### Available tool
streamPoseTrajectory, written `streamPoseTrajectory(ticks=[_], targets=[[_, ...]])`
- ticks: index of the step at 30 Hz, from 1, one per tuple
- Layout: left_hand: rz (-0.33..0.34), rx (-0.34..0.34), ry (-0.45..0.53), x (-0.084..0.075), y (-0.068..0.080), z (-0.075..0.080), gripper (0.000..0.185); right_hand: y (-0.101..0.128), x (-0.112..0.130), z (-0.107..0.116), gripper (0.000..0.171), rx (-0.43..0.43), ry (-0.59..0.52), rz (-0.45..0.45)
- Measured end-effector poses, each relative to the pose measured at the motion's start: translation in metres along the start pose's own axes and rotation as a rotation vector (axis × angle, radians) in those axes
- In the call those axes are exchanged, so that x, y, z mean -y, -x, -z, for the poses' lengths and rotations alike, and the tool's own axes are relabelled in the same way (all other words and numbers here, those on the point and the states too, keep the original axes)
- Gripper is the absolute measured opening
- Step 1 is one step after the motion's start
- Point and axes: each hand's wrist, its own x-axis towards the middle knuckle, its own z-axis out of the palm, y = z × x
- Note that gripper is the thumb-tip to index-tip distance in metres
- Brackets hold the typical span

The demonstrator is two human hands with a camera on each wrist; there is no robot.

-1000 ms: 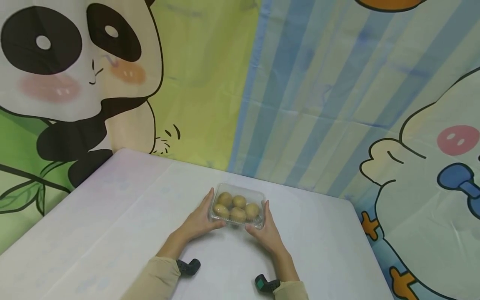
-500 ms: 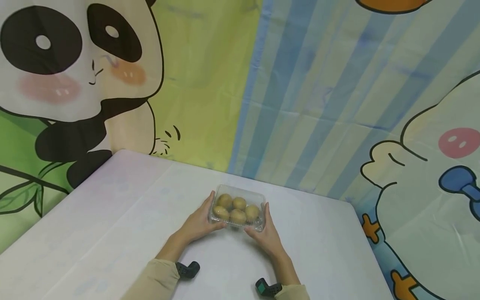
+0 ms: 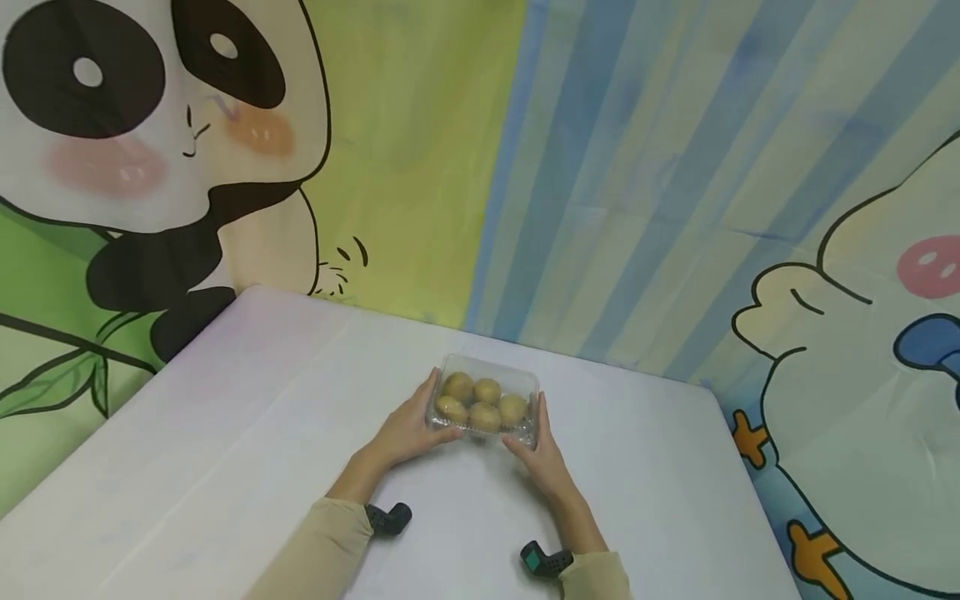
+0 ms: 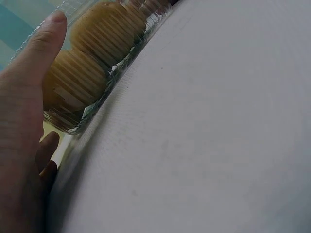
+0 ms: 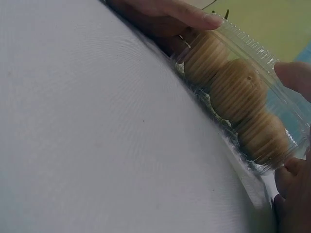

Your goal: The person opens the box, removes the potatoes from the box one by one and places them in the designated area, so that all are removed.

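Note:
A clear plastic clamshell box (image 3: pixel 491 375) with several round yellow-brown pieces of produce (image 3: pixel 484 416) is held over the white table in the head view. My left hand (image 3: pixel 408 429) grips its left end, thumb along the near side. At the opposite end my right hand (image 3: pixel 543 454) holds the box, its thumb also on the near side. In the left wrist view, the left thumb (image 4: pixel 46 41) presses the ribbed plastic, and some fingers curl beneath. The right wrist view shows the right thumb (image 5: pixel 294 77) at the lid's edge. Whether the box touches the table is unclear.
The white table (image 3: pixel 247 433) reaches back to a printed cloth backdrop (image 3: pixel 405 167) with a panda and stripes. Another cartoon figure (image 3: pixel 862 433) is on the cloth at the right. A black device (image 3: pixel 390 518) sits on each wrist.
Box and hands keep the same hold and stand slightly higher and further right in the head view. The backdrop has shifted the same way, so the head camera has tilted a little.

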Motion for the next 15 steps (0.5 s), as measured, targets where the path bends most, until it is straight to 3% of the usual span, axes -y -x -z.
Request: streamPoseTrajectory(ticks=[4,10,15], targets=[[0.000,-0.009,0.012,-0.002,-0.007,0.001,0.113,-0.006,0.009,0.007,0.092,0.028,-0.074,0.015],[0.019,0.025,0.024,-0.001,-0.004,0.004,0.113,0.007,0.036,0.008,0.084,0.075,-0.178,0.020],[0.027,0.048,0.023,-0.001,-0.002,0.006,0.110,0.010,0.038,0.005,0.082,0.072,-0.294,0.023]])
